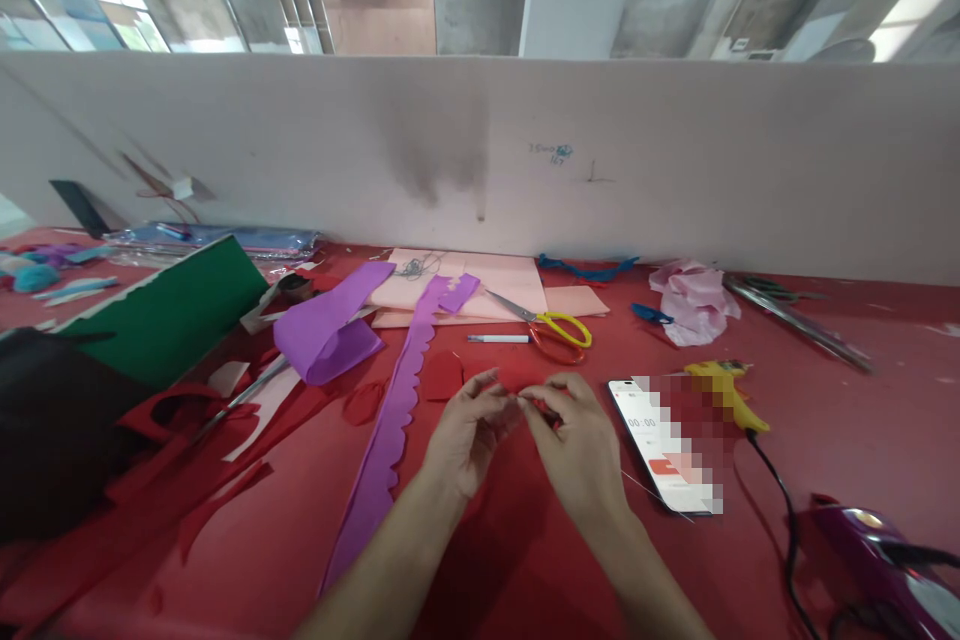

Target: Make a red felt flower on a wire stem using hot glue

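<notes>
Left hand [466, 432] fingers curled, pinching small red piece [534, 407], right hand [581, 442] pinching same piece from opposite side, phone [660, 450] just beyond right hand, purple strip [382, 440] beside left hand

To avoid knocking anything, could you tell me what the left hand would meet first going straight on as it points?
The left hand points towards the right hand, so it would probably meet the small red piece pinched between them first, then that hand's fingertips.

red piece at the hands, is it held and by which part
Yes: left hand and right hand both pinch the small red piece by its near edge.
</notes>
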{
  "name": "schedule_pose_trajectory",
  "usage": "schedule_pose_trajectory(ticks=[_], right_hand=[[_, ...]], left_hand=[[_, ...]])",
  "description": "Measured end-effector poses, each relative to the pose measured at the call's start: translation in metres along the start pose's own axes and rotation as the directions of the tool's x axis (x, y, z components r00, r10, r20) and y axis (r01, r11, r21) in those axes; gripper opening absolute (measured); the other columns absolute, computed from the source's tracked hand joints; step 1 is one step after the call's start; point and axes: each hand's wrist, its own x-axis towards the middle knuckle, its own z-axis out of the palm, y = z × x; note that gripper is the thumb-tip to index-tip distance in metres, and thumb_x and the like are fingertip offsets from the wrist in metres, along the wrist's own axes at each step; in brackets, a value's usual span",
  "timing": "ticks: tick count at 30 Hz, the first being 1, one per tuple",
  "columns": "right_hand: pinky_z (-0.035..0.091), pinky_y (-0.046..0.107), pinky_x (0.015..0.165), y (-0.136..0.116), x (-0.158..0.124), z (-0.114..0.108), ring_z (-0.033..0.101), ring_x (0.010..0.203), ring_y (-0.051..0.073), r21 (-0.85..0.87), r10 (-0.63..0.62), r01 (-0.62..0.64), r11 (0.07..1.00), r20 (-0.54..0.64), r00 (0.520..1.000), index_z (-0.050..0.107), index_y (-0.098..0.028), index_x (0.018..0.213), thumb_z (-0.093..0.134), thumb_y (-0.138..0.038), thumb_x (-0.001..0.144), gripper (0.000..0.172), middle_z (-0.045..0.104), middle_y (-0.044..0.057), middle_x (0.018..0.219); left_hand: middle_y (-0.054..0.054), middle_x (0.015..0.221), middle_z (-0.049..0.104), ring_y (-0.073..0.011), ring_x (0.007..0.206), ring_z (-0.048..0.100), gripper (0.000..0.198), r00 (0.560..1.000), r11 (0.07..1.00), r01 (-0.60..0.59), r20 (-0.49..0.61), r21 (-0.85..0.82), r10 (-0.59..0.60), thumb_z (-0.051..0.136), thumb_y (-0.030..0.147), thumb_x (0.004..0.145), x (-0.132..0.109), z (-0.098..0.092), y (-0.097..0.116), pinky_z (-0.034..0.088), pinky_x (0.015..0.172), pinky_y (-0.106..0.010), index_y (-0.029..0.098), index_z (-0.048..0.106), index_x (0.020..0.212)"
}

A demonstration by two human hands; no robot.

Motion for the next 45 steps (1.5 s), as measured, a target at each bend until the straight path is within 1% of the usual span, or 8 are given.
schedule_pose_trajectory(ticks=[10, 19, 23, 26, 29, 32, 37, 45], right_hand=[[0.040, 0.026, 0.054, 0.004, -0.011, 0.006, 0.061, 0.069, 0.016, -0.196, -0.118, 0.101, 0.975, -0.075, 0.990, 0.067, -0.023, 0.089, 0.047, -0.025, 0.088, 0.020, 0.060, 0.006, 0.093], [0.048, 0.028, 0.062, -0.005, -0.031, 0.019, 0.062, 0.076, 0.018, -0.016, -0.034, 0.034, 0.999, -0.029, 0.999, 0.066, -0.021, 0.101, 0.044, -0.018, 0.087, 0.026, 0.057, 0.009, 0.098], [0.050, 0.032, 0.070, -0.007, -0.036, -0.002, 0.062, 0.083, 0.020, 0.071, -0.060, 0.055, 0.996, 0.068, 0.996, 0.063, -0.023, 0.107, 0.049, -0.022, 0.085, 0.026, 0.058, 0.009, 0.104], [0.047, 0.037, 0.075, 0.003, -0.019, -0.025, 0.059, 0.088, 0.023, 0.138, 0.085, -0.077, 0.987, -0.048, 0.995, 0.063, -0.023, 0.102, 0.056, -0.037, 0.083, 0.024, 0.061, 0.009, 0.100], [0.048, 0.033, 0.070, 0.017, 0.008, -0.030, 0.060, 0.087, 0.021, 0.479, 0.266, -0.328, 0.814, 0.195, 0.944, 0.060, -0.023, 0.106, 0.059, -0.047, 0.078, 0.037, 0.062, 0.008, 0.103], [0.045, 0.027, 0.063, 0.028, 0.025, -0.014, 0.060, 0.077, 0.017, 0.634, 0.243, -0.552, 0.541, 0.511, 0.825, 0.067, -0.021, 0.092, 0.063, -0.047, 0.074, 0.032, 0.066, 0.004, 0.090], [0.041, 0.024, 0.063, 0.040, 0.022, 0.009, 0.056, 0.068, 0.012, 0.722, 0.254, -0.555, 0.413, 0.494, 0.832, 0.068, -0.019, 0.071, 0.073, -0.036, 0.064, 0.019, 0.066, -0.002, 0.073], [0.039, 0.023, 0.056, 0.046, 0.020, 0.005, 0.053, 0.060, 0.010, 0.720, 0.271, -0.596, 0.356, 0.531, 0.803, 0.068, -0.018, 0.073, 0.074, -0.036, 0.063, 0.021, 0.064, -0.002, 0.069]], left_hand=[[-0.005, 0.068, 0.069, -0.0124, 0.061, 0.063, 0.015, 0.995, 0.990, 0.094, -0.022, 0.108, -0.092, 0.075, 0.017, 0.060, 0.008, -0.009, -0.014, 0.048, 0.066, -0.025, 0.011, 0.067, 0.070], [0.001, 0.062, 0.064, -0.0099, 0.057, 0.059, 0.016, 0.995, 0.995, 0.097, -0.035, 0.031, -0.096, 0.074, 0.017, 0.061, 0.009, -0.008, -0.022, 0.046, 0.060, -0.023, 0.015, 0.060, 0.068], [0.003, 0.060, 0.058, -0.0093, 0.056, 0.058, 0.019, 0.997, 0.995, 0.081, -0.025, 0.064, -0.080, 0.074, 0.017, 0.062, 0.007, -0.004, -0.016, 0.044, 0.055, -0.021, 0.016, 0.058, 0.071], [0.005, 0.057, 0.053, -0.0067, 0.049, 0.052, 0.021, 0.997, 0.985, 0.071, -0.026, 0.159, -0.067, 0.075, 0.017, 0.061, 0.006, -0.003, -0.010, 0.040, 0.050, -0.019, 0.016, 0.058, 0.074], [0.007, 0.054, 0.045, -0.0032, 0.043, 0.041, 0.021, 0.991, 0.963, 0.079, 0.081, 0.257, -0.103, 0.076, 0.020, 0.061, 0.004, -0.004, -0.007, 0.032, 0.044, -0.016, 0.015, 0.057, 0.070], [0.006, 0.053, 0.044, -0.0030, 0.043, 0.037, 0.023, 0.984, 0.933, 0.055, 0.140, 0.357, -0.112, 0.077, 0.026, 0.061, 0.003, -0.004, -0.009, 0.022, 0.042, -0.017, 0.014, 0.059, 0.068], [0.003, 0.060, 0.052, -0.0043, 0.048, 0.043, 0.025, 0.994, 0.867, -0.019, 0.104, 0.498, -0.038, 0.077, 0.029, 0.061, 0.003, -0.003, -0.012, 0.028, 0.047, -0.018, 0.014, 0.065, 0.077], [0.002, 0.059, 0.056, -0.0065, 0.052, 0.048, 0.012, 0.999, 0.887, 0.006, 0.043, 0.462, -0.029, 0.071, 0.020, 0.062, 0.001, 0.002, -0.012, 0.034, 0.054, -0.020, 0.014, 0.067, 0.071]])
